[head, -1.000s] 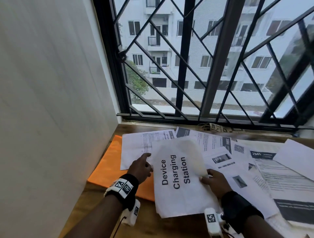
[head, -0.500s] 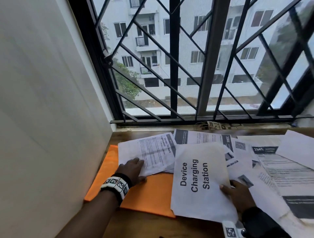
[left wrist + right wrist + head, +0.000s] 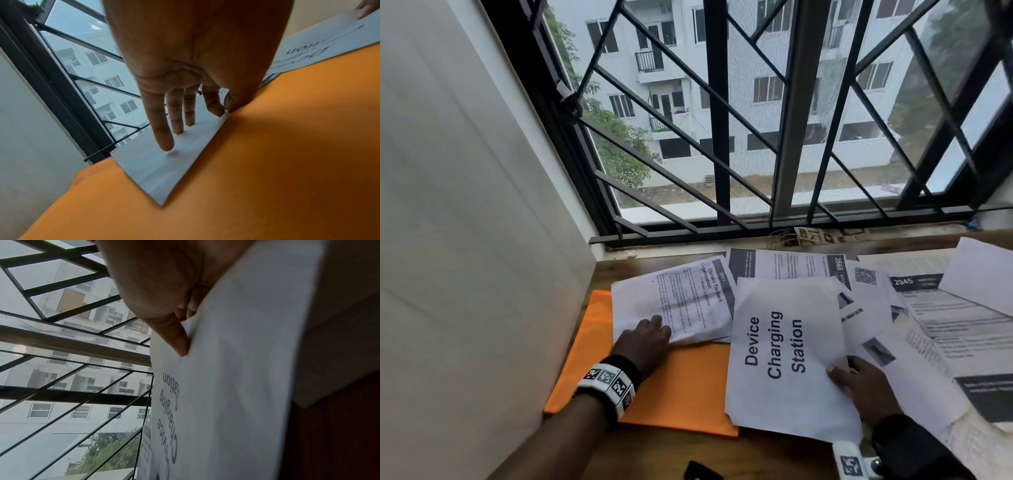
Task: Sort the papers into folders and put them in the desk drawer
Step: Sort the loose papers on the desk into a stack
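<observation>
An orange folder [image 3: 674, 390] [image 3: 267, 162] lies flat at the desk's left end, against the wall. A printed sheet headed "Curtain Tie-back Organization" [image 3: 688, 301] [image 3: 160, 170] overlaps its far part. My left hand [image 3: 654, 329] [image 3: 185, 123] rests on that sheet's near edge with straight fingers, the thumb at the edge. My right hand [image 3: 859, 380] pinches the right edge of the "Device Charging Station" sheet [image 3: 774, 346] [image 3: 226, 386], thumb [image 3: 179, 340] on top and fingers hidden beneath. That sheet overlaps the folder's right side.
Several printed sheets [image 3: 945, 329] lie scattered over the desk's right half. A white wall [image 3: 465, 240] closes the left side. A barred window [image 3: 791, 137] stands right behind the desk. Bare wood [image 3: 654, 455] shows at the near edge, beside a small dark object [image 3: 700, 471].
My right hand has slid the "Device Charging Station" sheet rightward, uncovering more of the orange folder. My left hand has let go of it and now lies on the curtain sheet.
</observation>
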`<control>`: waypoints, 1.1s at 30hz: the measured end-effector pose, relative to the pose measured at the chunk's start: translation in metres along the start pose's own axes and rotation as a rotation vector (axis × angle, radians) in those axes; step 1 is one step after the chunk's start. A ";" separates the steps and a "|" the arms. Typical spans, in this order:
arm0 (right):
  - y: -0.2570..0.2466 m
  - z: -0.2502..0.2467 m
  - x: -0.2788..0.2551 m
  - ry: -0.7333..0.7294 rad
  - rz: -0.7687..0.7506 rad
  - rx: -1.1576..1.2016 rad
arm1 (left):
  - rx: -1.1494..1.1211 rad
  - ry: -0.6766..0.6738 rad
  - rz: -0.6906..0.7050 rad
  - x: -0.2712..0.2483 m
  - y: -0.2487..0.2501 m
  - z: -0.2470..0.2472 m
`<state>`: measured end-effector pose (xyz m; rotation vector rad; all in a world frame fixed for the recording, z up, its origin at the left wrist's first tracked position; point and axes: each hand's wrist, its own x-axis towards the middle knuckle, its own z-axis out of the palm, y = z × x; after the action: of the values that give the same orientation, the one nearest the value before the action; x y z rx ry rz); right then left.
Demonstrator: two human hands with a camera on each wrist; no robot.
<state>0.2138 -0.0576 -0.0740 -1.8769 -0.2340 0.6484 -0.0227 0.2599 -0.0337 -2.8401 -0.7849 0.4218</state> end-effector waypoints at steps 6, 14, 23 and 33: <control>0.002 -0.004 0.002 0.013 0.067 0.073 | -0.079 0.123 0.003 -0.002 -0.005 -0.017; -0.014 -0.003 -0.010 0.001 0.114 0.181 | -0.238 0.038 -0.004 -0.001 -0.010 -0.002; -0.014 -0.002 -0.012 0.003 0.062 0.141 | -0.065 0.057 0.081 0.011 -0.015 -0.004; 0.003 -0.002 -0.002 0.004 0.033 0.120 | -0.160 0.106 -0.011 0.004 0.005 -0.041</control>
<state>0.2133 -0.0616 -0.0759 -1.7694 -0.1584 0.6669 -0.0043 0.2541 0.0026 -2.9735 -0.8491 0.2130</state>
